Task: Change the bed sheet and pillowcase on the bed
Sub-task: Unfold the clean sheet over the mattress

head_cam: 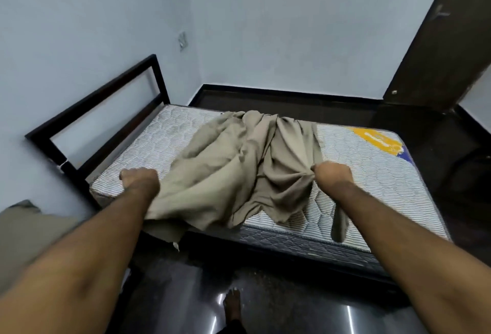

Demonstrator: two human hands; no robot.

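A crumpled beige bed sheet (239, 163) lies bunched across the middle of a bare quilted mattress (366, 171) on a dark-framed bed. My left hand (139, 178) grips the sheet's left edge near the mattress's near left corner. My right hand (333, 174) pinches a gathered fold of the sheet's right side. Part of the sheet hangs over the near edge of the mattress. No pillow or pillowcase is in view.
The black headboard frame (101, 110) stands at the left against a pale wall. A dark wooden door (441, 49) is at the far right. A yellow and blue label (382, 139) marks the mattress's far right corner. The dark glossy floor (292, 307) and my foot (232, 304) are below.
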